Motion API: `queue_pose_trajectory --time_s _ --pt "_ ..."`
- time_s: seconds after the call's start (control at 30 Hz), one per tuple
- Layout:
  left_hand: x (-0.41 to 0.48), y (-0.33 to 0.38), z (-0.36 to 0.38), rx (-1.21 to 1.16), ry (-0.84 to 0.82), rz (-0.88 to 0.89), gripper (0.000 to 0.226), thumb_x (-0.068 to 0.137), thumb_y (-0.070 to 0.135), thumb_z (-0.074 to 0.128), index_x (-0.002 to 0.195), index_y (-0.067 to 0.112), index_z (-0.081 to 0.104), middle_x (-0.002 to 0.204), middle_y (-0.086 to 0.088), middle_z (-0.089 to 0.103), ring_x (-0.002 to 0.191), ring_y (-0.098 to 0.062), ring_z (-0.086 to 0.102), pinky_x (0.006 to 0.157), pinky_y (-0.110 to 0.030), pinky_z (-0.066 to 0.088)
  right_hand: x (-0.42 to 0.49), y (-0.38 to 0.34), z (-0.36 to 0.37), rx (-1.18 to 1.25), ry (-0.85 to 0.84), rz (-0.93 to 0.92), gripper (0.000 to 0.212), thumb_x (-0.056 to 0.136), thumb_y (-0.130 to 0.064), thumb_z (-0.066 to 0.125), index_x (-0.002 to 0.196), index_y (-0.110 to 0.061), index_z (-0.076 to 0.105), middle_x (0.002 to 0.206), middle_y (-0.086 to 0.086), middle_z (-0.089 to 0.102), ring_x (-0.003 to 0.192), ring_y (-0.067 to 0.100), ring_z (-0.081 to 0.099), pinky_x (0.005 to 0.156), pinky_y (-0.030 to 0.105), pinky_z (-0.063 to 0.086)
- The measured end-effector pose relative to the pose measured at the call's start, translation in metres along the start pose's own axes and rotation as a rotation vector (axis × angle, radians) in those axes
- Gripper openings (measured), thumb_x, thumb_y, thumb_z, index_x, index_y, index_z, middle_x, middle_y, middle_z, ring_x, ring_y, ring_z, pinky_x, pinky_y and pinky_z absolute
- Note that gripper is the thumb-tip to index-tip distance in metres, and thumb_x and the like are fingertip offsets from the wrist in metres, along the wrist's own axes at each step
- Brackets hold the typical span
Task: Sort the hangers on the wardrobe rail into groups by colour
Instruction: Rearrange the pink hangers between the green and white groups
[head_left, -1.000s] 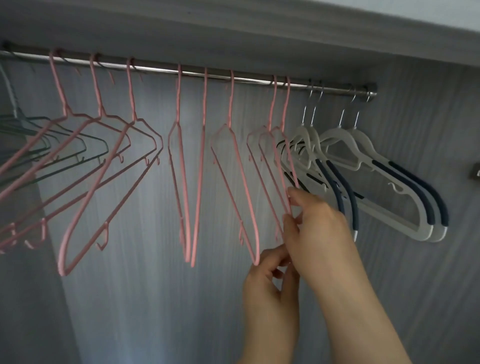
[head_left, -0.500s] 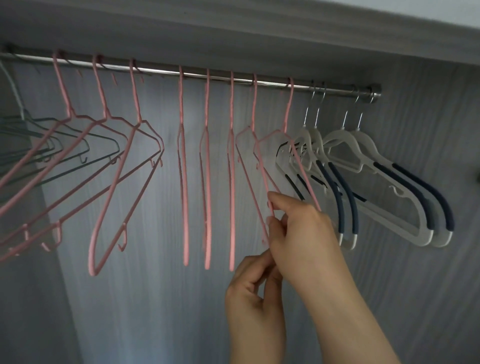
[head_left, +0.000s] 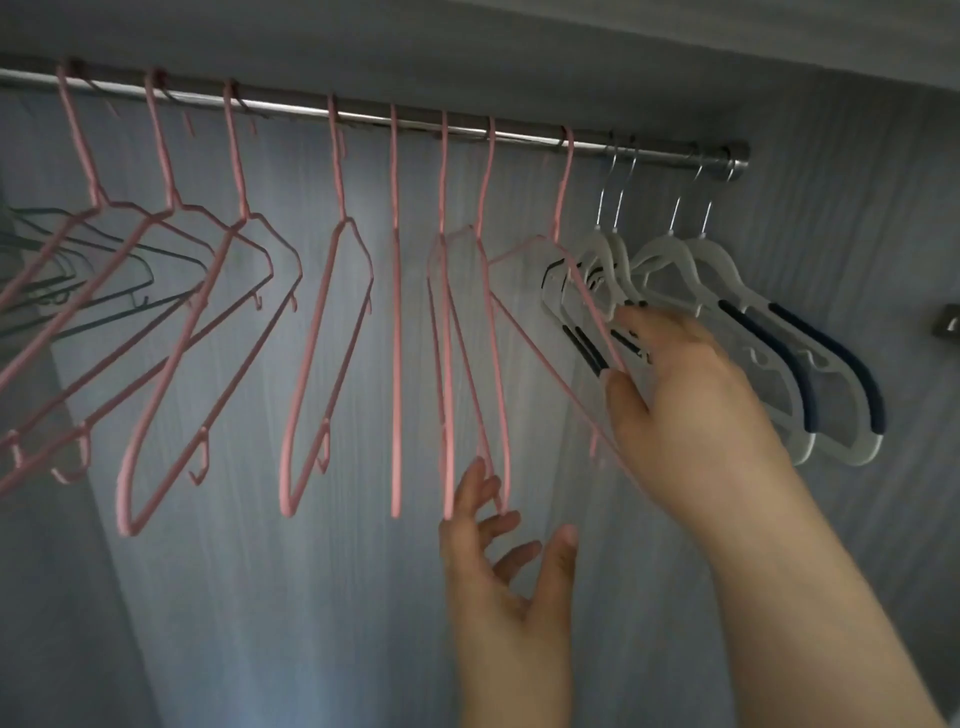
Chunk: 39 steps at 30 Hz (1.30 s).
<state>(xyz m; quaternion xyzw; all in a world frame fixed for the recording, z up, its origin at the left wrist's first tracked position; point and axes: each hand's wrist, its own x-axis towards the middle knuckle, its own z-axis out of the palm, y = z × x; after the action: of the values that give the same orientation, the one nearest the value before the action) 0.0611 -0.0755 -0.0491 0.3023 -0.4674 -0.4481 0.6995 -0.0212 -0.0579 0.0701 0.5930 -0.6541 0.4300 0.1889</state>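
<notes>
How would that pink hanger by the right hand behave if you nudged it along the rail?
The pink hanger looks thin and wiry, so probably light. It hangs from one hook on the smooth rail, so it would likely slide and swing. The right hand touches it.

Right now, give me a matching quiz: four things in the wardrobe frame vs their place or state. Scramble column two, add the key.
Column one:
1. white hangers
2. dark hangers
3. right hand
4. left hand

Column two:
A. open, fingers spread, by the bottom ends of pink hangers
B. far left of the rail, behind pink ones
C. right end of the rail, by its bracket
D. on the rightmost pink hanger

Pairs: 1-C, 2-B, 3-D, 4-A
</notes>
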Motion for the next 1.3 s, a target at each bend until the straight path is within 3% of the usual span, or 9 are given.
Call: queue_pose_trajectory --time_s 0.2,0.3,0.4,0.5,0.57,0.63,0.9,1.13,1.3 --pt "-0.001 -0.002 -0.001 -0.071 0.047 -0.260 0.077 0.068 -0.001 0.073 0.130 0.024 0.034 0.120 0.003 0.044 0.097 -0.004 0.052 0.056 0.000 0.044 -0.002 0.004 0.000 -0.084 -0.061 0.121 0.043 0.091 -0.013 0.048 0.134 -0.013 0.042 0.127 0.009 0.056 0.117 0.022 0.053 0.085 0.022 0.040" --pt "0.001 -0.006 0.002 -0.155 -0.061 -0.375 0.046 0.069 -0.002 0.073 0.104 0.020 0.053 0.100 -0.003 0.058 0.079 -0.009 0.059 0.054 -0.006 0.048 -0.002 0.002 0.003 -0.074 -0.103 0.187 0.037 0.092 -0.013 0.046 0.129 -0.013 0.046 0.117 0.006 0.060 0.107 0.024 0.056 0.073 0.020 0.034" --pt "0.003 -0.006 0.008 -0.253 -0.229 -0.484 0.023 0.071 0.002 0.071 0.081 0.021 0.064 0.081 -0.001 0.067 0.060 0.001 0.062 0.059 -0.012 0.050 -0.002 0.001 0.018 0.172 -0.182 0.306 0.027 0.093 -0.013 0.043 0.119 -0.010 0.050 0.090 -0.002 0.057 0.080 0.017 0.055 0.066 0.020 0.039" --pt "0.006 0.001 0.014 -0.422 -0.325 -0.539 0.014 0.064 0.008 0.073 0.074 0.016 0.074 0.075 -0.001 0.074 0.068 -0.004 0.065 0.063 -0.012 0.052 -0.003 -0.001 0.029 0.401 -0.130 0.409 0.027 0.096 -0.014 0.039 0.119 -0.013 0.053 0.073 -0.008 0.055 0.063 0.004 0.051 0.059 0.015 0.042" --pt "0.008 0.008 0.016 -0.507 -0.371 -0.544 0.022 0.064 0.006 0.076 0.084 0.012 0.074 0.086 -0.004 0.075 0.079 -0.009 0.068 0.067 -0.015 0.053 -0.006 -0.003 0.032 0.492 -0.066 0.435 0.027 0.097 -0.014 0.037 0.114 -0.020 0.057 0.057 -0.016 0.053 0.051 -0.003 0.047 0.051 0.008 0.035" --pt "0.007 0.014 0.018 -0.558 -0.403 -0.553 0.024 0.076 0.003 0.062 0.099 0.005 0.069 0.097 -0.008 0.073 0.089 -0.013 0.068 0.071 -0.018 0.054 -0.008 -0.007 0.032 0.558 -0.025 0.437 0.030 0.097 -0.012 0.036 0.107 -0.029 0.058 0.048 -0.017 0.053 0.040 -0.003 0.044 0.044 0.005 0.033" --pt "0.008 0.020 0.026 -0.553 -0.329 -0.536 0.021 0.077 0.000 0.060 0.095 0.003 0.070 0.091 -0.007 0.075 0.084 -0.012 0.068 0.072 -0.019 0.055 -0.001 -0.007 0.032 0.564 -0.077 0.285 0.043 0.096 -0.007 0.033 0.079 -0.038 0.058 0.042 -0.021 0.050 0.037 -0.003 0.042 0.041 0.005 0.030" --pt "0.007 0.020 0.034 -0.532 -0.278 -0.546 0.017 0.078 -0.006 0.058 0.085 0.001 0.072 0.082 -0.010 0.075 0.076 -0.013 0.069 0.066 -0.019 0.056 0.002 0.003 0.033 0.602 -0.125 0.352 0.032 0.097 -0.011 0.034 0.108 -0.025 0.061 0.044 -0.031 0.051 0.041 -0.011 0.047 0.048 0.006 0.032" --pt "0.004 0.020 0.040 -0.545 -0.296 -0.535 0.027 0.078 -0.009 0.056 0.071 0.009 0.075 0.072 -0.008 0.074 0.069 -0.011 0.069 0.059 -0.016 0.053 0.001 0.009 0.031 0.599 -0.106 0.367 0.028 0.097 -0.013 0.036 0.100 -0.024 0.061 0.060 -0.008 0.050 0.049 0.001 0.039 0.049 0.013 0.035"
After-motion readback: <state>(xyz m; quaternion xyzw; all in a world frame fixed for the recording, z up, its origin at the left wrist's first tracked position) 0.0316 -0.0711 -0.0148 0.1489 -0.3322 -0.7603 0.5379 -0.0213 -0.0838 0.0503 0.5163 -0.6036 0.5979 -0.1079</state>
